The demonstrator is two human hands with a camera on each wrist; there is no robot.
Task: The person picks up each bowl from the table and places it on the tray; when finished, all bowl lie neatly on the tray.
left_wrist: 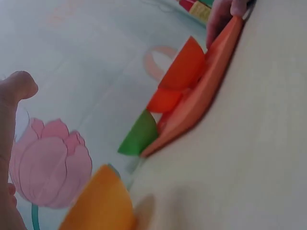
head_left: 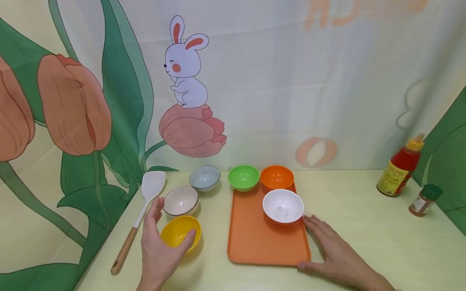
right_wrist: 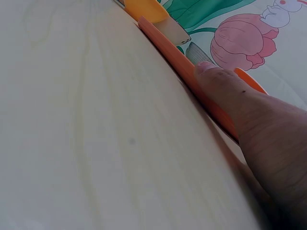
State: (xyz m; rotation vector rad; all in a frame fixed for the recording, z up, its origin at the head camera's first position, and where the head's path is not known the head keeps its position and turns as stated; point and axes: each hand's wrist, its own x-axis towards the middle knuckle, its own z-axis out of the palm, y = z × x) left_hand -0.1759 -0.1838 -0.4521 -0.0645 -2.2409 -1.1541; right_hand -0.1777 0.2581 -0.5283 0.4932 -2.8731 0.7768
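Observation:
My left hand (head_left: 158, 250) is spread around the yellow bowl (head_left: 174, 232), its thumb overlapping the bowl's right side in the head view. In the left wrist view, a gap shows between the raised digit at the left and the yellow bowl (left_wrist: 103, 206). My right hand (head_left: 336, 252) rests at the near right corner of the orange tray (head_left: 267, 246), thumb against the near edge, fingers stretched along the right side. A white-lined bowl (head_left: 283, 206) sits on the tray near those fingers. At the tray's far end are a green bowl (head_left: 244, 178) and an orange bowl (head_left: 277, 178).
Behind the yellow bowl stand a cream bowl (head_left: 181, 201) and a grey-blue bowl (head_left: 204, 178). A white spatula with a wooden handle (head_left: 123, 250) lies at the left. A red sauce bottle (head_left: 400, 167) and a green-capped spice jar (head_left: 425, 200) stand at the right. A printed curtain (head_left: 262, 93) hangs behind.

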